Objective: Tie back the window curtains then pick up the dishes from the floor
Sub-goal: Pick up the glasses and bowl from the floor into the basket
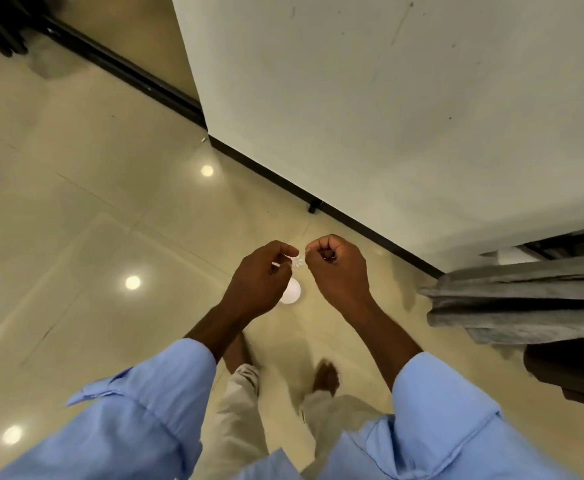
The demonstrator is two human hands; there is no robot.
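Note:
My left hand [264,278] and my right hand [335,268] are raised side by side above the floor, fingers curled. Between them they pinch a small white, thin item [297,261] that looks like a tie or string with a frayed end. Below the hands a round white dish [291,291] lies on the glossy beige tiles, partly hidden by my left hand. A grey curtain [522,299] hangs bunched at the right edge, apart from both hands.
A white wall [387,116] with a dark skirting board [283,183] runs diagonally behind the hands. My feet and light trousers [235,427] stand below. Dark furniture [574,375] sits at the right under the curtain. Open tiled floor [75,220] spreads left.

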